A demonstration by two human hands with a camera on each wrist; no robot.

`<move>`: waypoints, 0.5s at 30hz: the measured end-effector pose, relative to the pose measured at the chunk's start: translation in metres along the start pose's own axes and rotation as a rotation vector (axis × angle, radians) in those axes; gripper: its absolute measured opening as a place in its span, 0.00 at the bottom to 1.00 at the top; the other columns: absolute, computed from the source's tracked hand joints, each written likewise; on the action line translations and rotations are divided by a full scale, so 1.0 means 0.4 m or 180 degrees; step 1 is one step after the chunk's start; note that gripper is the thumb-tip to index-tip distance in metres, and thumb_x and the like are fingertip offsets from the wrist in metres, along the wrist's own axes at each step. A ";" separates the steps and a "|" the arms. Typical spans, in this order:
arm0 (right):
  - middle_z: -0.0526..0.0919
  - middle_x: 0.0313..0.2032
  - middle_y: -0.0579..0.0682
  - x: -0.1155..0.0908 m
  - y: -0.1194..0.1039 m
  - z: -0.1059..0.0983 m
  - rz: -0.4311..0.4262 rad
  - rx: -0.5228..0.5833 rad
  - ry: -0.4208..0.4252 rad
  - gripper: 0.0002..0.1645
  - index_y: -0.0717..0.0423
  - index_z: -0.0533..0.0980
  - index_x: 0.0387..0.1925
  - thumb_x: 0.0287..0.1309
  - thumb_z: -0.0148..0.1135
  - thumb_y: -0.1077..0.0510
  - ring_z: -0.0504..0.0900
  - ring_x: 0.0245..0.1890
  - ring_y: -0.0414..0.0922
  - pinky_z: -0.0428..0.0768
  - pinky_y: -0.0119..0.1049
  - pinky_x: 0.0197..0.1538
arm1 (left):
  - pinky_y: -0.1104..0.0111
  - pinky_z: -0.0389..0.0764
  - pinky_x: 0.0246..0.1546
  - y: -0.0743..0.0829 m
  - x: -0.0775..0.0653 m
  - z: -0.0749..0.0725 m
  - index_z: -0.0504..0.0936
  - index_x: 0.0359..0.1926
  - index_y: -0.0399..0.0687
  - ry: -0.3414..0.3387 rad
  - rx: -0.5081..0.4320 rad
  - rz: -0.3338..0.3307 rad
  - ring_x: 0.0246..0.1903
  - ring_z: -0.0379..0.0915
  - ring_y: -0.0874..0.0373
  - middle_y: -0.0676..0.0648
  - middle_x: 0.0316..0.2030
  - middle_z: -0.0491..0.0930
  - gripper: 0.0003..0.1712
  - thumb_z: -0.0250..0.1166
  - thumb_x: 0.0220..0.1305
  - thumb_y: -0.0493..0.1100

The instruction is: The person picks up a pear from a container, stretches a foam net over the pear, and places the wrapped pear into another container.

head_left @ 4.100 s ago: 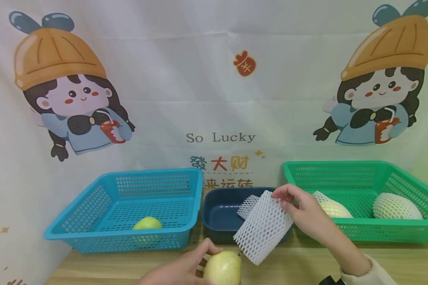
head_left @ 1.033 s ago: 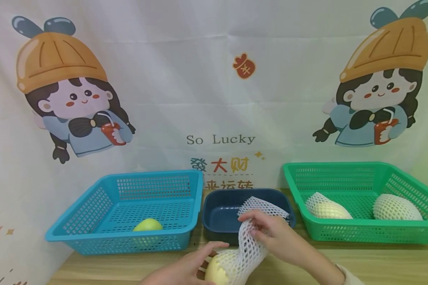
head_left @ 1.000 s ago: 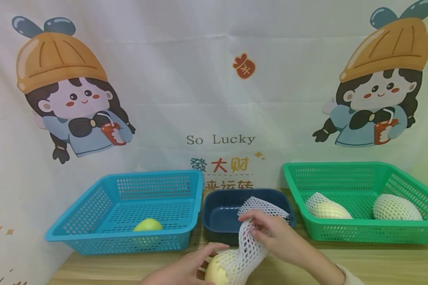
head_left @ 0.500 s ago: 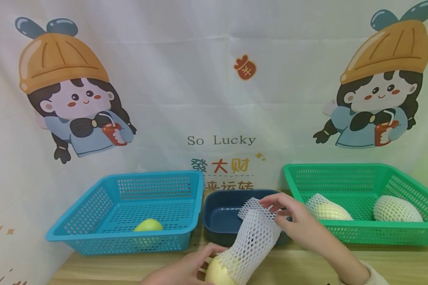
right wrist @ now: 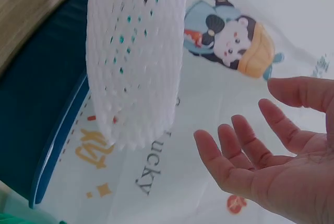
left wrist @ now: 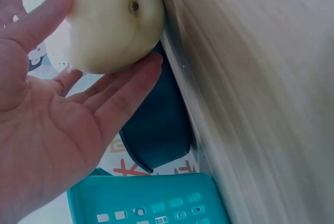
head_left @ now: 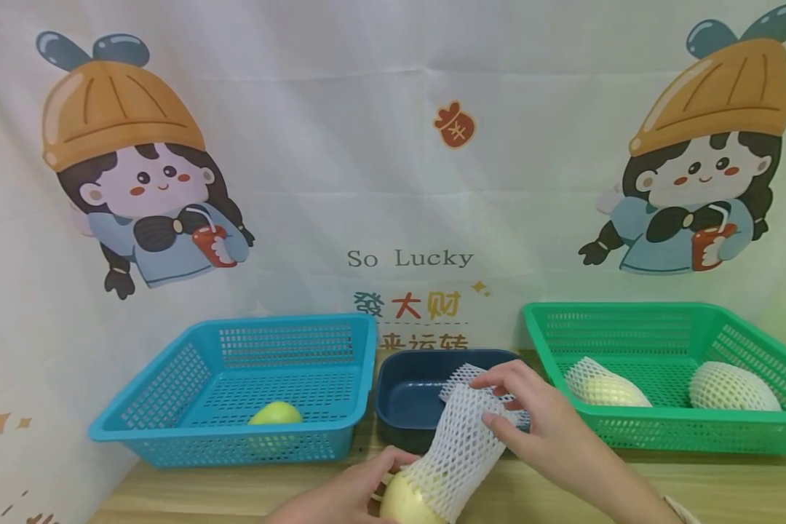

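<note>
My left hand (head_left: 350, 487) holds a pale yellow pear (head_left: 409, 501) low over the table, thumb on one side and fingers on the other. A white foam net sleeve (head_left: 468, 444) covers the pear's far part and stretches loosely beyond it, toward the navy bin. The pear's near end is bare; the left wrist view shows a small dark hollow there. Beside the sleeve's loose end is my right hand (head_left: 544, 429). In the right wrist view its fingers are relaxed and apart from the sleeve (right wrist: 135, 62).
Behind the hands stands a navy bin (head_left: 406, 429) with another foam net (head_left: 461, 375) in it. At left, a blue basket (head_left: 236, 451) contains a green-yellow fruit (head_left: 276, 413). The green basket (head_left: 688, 429) at right contains two net-covered fruits, one a pale fruit (head_left: 605, 391).
Earlier the sleeve hung from my right hand, apart from the pear; now it covers the pear's far part. My right hand has let go of the sleeve. The left hand still holds the pear.
</note>
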State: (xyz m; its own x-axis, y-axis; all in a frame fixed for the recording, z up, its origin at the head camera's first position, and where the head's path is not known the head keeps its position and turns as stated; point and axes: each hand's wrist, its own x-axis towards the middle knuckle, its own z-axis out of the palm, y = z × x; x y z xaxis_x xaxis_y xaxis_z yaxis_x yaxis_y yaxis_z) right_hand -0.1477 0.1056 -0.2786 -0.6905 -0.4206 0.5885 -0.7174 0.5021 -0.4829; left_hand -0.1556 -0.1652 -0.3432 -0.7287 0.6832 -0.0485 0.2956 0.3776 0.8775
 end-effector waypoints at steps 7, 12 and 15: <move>0.71 0.48 0.47 -0.028 0.006 0.049 -0.0306 -0.0144 -0.0349 0.21 0.52 0.72 0.49 0.52 0.65 0.63 0.71 0.47 0.45 0.78 0.31 0.40 | 0.74 0.75 0.38 0.000 0.014 0.010 0.62 0.60 0.47 0.0097 0.0144 0.0016 0.43 0.70 0.66 0.46 0.53 0.69 0.35 0.69 0.54 0.40; 0.69 0.46 0.45 -0.040 0.024 0.083 -0.0334 -0.0270 -0.0774 0.23 0.51 0.71 0.49 0.51 0.66 0.59 0.68 0.46 0.42 0.76 0.32 0.45 | 0.73 0.73 0.40 0.001 0.016 0.023 0.64 0.57 0.45 0.0339 0.0929 0.0221 0.45 0.68 0.66 0.45 0.51 0.71 0.35 0.70 0.53 0.47; 0.69 0.45 0.45 -0.046 0.035 0.105 -0.0547 -0.0275 -0.0878 0.24 0.51 0.70 0.50 0.50 0.66 0.57 0.66 0.45 0.40 0.74 0.30 0.43 | 0.72 0.72 0.39 0.002 0.017 0.030 0.64 0.55 0.46 0.0499 0.1299 0.0207 0.44 0.67 0.65 0.45 0.50 0.71 0.35 0.71 0.51 0.50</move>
State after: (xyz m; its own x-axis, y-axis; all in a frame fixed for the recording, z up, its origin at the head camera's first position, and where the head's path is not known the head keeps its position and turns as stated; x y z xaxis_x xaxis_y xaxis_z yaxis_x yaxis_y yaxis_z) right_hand -0.1489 0.0885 -0.3234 -0.5676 -0.6875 0.4530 -0.8231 0.4634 -0.3281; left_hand -0.1529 -0.1525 -0.3485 -0.7761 0.6224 0.1010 0.5407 0.5745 0.6145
